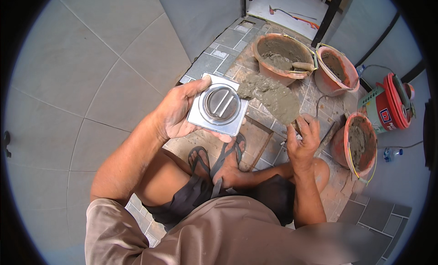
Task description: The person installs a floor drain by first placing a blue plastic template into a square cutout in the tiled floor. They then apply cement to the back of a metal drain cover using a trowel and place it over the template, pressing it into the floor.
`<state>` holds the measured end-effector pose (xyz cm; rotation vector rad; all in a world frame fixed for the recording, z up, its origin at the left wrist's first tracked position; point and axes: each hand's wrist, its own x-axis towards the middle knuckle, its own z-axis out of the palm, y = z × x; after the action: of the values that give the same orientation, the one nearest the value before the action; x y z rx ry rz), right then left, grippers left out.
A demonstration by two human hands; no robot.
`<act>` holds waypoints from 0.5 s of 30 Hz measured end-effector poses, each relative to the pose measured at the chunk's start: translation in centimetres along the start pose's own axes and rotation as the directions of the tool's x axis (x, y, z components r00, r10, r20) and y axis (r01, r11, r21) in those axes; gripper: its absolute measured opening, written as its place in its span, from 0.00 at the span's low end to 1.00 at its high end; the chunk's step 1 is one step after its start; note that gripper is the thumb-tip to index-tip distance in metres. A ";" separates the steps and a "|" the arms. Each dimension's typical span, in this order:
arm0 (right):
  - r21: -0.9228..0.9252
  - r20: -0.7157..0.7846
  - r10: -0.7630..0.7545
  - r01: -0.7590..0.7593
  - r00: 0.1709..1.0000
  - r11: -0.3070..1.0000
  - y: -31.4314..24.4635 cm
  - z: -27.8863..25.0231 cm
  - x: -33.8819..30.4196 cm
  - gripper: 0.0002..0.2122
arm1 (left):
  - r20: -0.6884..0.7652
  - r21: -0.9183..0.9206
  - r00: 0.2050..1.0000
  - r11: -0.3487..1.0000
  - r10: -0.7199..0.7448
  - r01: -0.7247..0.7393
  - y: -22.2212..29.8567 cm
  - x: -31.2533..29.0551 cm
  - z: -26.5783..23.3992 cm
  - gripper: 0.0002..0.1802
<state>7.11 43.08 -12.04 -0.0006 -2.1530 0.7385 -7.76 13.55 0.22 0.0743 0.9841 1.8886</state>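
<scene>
Head view, from where I stand: left hand [180,112] grasps a square metal drain cover [222,104], raised above the sandalled feet [231,152]. Right hand [303,139] clenched round a trowel [289,113], its grey mortar [269,95] reaching the cover's right edge; contact hard to judge.

Short-sleeved taupe shirt [219,233], black shorts [269,199], 2 dark grey thong sandals [219,162]
</scene>
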 end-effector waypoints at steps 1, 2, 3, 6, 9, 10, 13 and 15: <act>0.008 -0.011 0.021 -0.021 1.000 1.000 0.2 0.0 -0.2 0.15 | -0.006 -0.002 1.000 1.000 0.004 -0.004 -0.1 0.0 -0.1 0.32; 0.016 -0.023 0.040 -0.040 0.999 0.999 0.4 0.1 -0.4 0.15 | 0.018 -0.013 1.000 1.000 0.002 -0.002 -0.1 -0.1 -0.1 0.32; 0.037 -0.029 0.051 -0.050 0.998 0.998 0.6 0.0 -0.6 0.15 | 0.042 -0.023 0.999 1.000 0.000 0.001 -0.2 -0.2 -0.1 0.33; 0.080 -0.036 0.054 -0.050 0.998 0.995 0.6 -0.4 -1.1 0.15 | 0.088 -0.064 0.996 0.998 -0.008 0.014 -0.3 -0.3 -0.5 0.33; 0.073 -0.024 -0.004 0.005 1.000 0.997 0.0 -0.9 -0.8 0.16 | 0.099 -0.061 0.995 0.998 -0.010 0.016 -0.5 -0.1 -0.7 0.34; 0.064 -0.016 -0.027 0.028 1.000 0.998 -0.1 -1.0 -0.6 0.16 | 0.099 -0.053 0.995 0.999 -0.009 0.014 -0.6 -0.1 -0.7 0.34; -0.012 0.002 -0.078 0.078 0.997 0.997 -0.4 -1.4 0.0 0.16 | 0.095 -0.074 0.995 0.996 -0.033 0.040 -0.5 -0.1 -0.4 0.33; -0.086 0.005 -0.107 0.107 0.994 0.990 -0.5 -1.5 0.4 0.16 | 0.045 -0.042 0.999 0.999 -0.011 0.013 -0.7 -0.1 -0.2 0.32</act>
<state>8.12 43.50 -10.78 0.0691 -2.1657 0.5832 -7.30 13.48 -0.37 0.0848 0.9125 1.8880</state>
